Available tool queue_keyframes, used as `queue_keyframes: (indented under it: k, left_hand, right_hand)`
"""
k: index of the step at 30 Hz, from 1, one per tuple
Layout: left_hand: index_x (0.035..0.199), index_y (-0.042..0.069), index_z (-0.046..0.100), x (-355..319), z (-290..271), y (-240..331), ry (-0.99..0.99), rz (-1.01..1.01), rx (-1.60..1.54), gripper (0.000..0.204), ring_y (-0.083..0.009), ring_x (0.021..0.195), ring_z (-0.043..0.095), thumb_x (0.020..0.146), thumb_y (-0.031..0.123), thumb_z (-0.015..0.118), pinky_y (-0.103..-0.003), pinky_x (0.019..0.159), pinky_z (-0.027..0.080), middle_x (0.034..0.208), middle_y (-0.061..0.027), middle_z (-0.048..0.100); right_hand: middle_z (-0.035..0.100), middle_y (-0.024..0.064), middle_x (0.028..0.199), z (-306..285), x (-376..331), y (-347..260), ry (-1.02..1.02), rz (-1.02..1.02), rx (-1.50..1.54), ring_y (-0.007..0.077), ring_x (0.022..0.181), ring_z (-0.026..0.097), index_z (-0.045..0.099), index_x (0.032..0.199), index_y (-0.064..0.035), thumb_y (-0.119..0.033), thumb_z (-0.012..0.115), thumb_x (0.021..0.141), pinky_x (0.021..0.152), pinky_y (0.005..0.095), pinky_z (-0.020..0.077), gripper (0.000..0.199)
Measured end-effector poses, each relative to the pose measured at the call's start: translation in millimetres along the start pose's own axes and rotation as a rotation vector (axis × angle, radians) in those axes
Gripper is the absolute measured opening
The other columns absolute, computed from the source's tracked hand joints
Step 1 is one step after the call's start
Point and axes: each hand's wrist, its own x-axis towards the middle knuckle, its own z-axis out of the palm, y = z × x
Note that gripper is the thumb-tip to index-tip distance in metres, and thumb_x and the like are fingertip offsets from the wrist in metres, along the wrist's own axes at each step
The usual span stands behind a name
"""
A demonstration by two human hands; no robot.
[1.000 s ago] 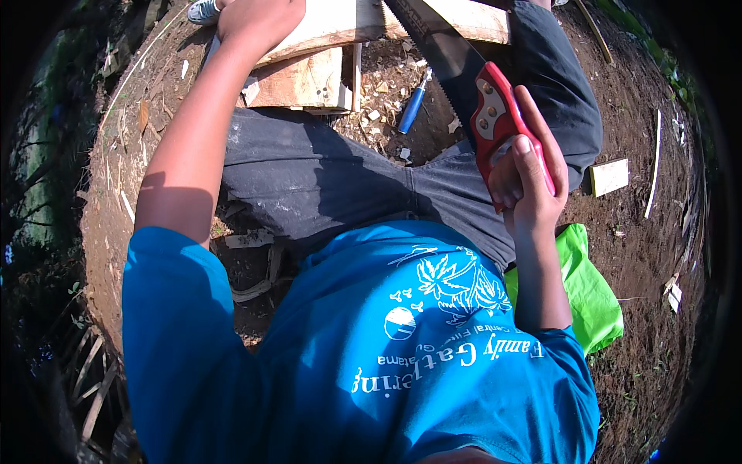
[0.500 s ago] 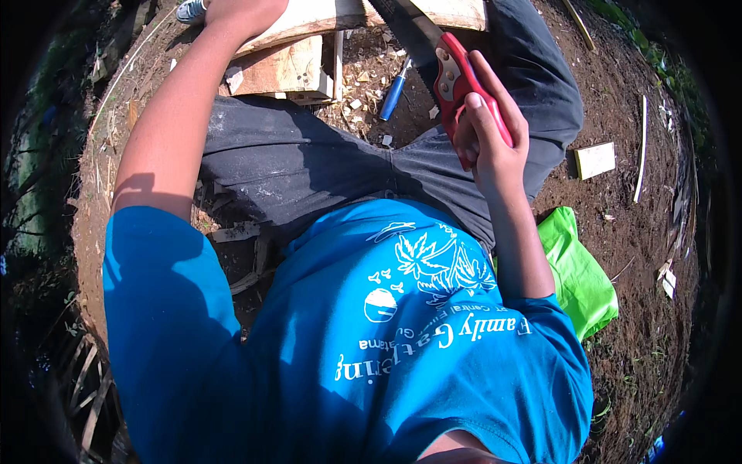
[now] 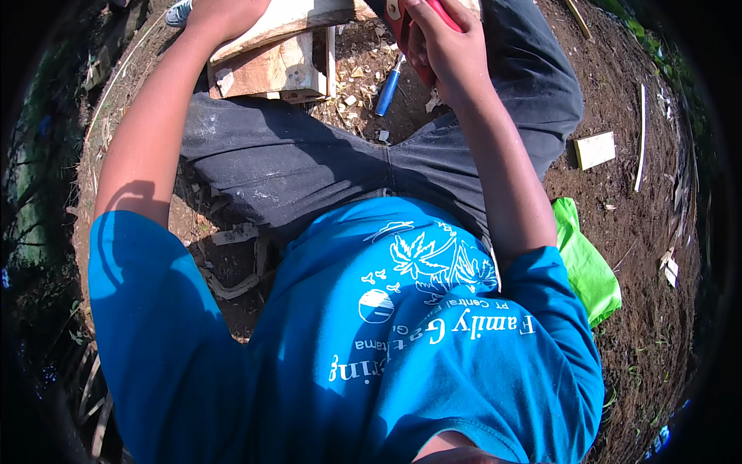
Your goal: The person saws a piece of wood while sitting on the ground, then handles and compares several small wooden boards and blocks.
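My right hand (image 3: 448, 46) is closed around the red handle of a hand saw (image 3: 397, 28) near the top edge; the blade is mostly out of the picture. A pale wooden plank (image 3: 297, 22) lies across at the top, beside the saw. At its left end my left hand (image 3: 230, 17) rests against the wood, its fingers cut off by the picture's edge. Beneath the plank sits a wooden block (image 3: 267, 69). A chisel with a blue handle (image 3: 389, 93) lies on the ground between my legs.
Wood chips (image 3: 357, 73) litter the soil between my legs. To the right lie a small flat piece of wood (image 3: 595, 151), a thin strip (image 3: 641, 139) and a bright green cloth (image 3: 583, 263). Dry sticks (image 3: 100, 417) show at the lower left.
My right hand has pushed the saw forward, up toward the top edge, so less of it shows. My left hand and the plank's left end have shifted slightly left in the picture.
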Motion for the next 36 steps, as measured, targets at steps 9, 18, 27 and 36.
queue_keyframes:
  k: [9, 18, 27, 36]
  left_hand:
    - [0.107, 0.009, 0.075, 11, 7, 5, -0.106, -0.157, 0.083, 0.056, -0.0384, 0.106, 0.069, 0.103, 0.050, 0.037, -0.059, 0.091, 0.048, 0.113, -0.0183, 0.073]
    - [0.116, 0.007, 0.074, 12, -6, 23, -0.178, -0.268, 0.094, 0.071, -0.0362, 0.112, 0.068, 0.101, 0.062, 0.032, -0.052, 0.093, 0.052, 0.121, -0.0181, 0.072]
    - [0.098, 0.004, 0.075, 10, -7, 16, -0.177, -0.131, 0.080, 0.071, -0.0394, 0.100, 0.069, 0.101, 0.063, 0.036, -0.050, 0.090, 0.052, 0.105, -0.0210, 0.073]
    - [0.100, 0.005, 0.077, 13, -8, 19, -0.205, -0.147, 0.082, 0.068, -0.0401, 0.106, 0.067, 0.101, 0.060, 0.038, -0.051, 0.102, 0.045, 0.106, -0.0202, 0.074]
  right_hand:
    - [0.059, -0.0003, 0.069, -24, -18, 29, -0.069, -0.148, -0.033, 0.0045, 0.056, 0.053, 0.050, 0.150, -0.0064, -0.018, 0.063, 0.103, 0.054, 0.0227, 0.0472, 0.050]
    - [0.067, 0.0012, 0.089, -3, -21, 2, -0.059, -0.177, -0.243, 0.0047, 0.062, 0.056, 0.053, 0.148, -0.0094, -0.017, 0.065, 0.100, 0.053, 0.0213, 0.0438, 0.051]
    - [0.064, 0.0011, 0.081, -12, -23, 7, -0.037, -0.101, 0.110, 0.0040, 0.058, 0.053, 0.054, 0.146, -0.0043, -0.014, 0.065, 0.100, 0.050, 0.0200, 0.0410, 0.048]
    - [0.066, 0.0194, 0.135, 1, -20, 20, 0.036, -0.269, -0.131, 0.0221, 0.127, 0.060, 0.055, 0.143, 0.0018, -0.015, 0.064, 0.098, 0.109, 0.0330, 0.0428, 0.049]
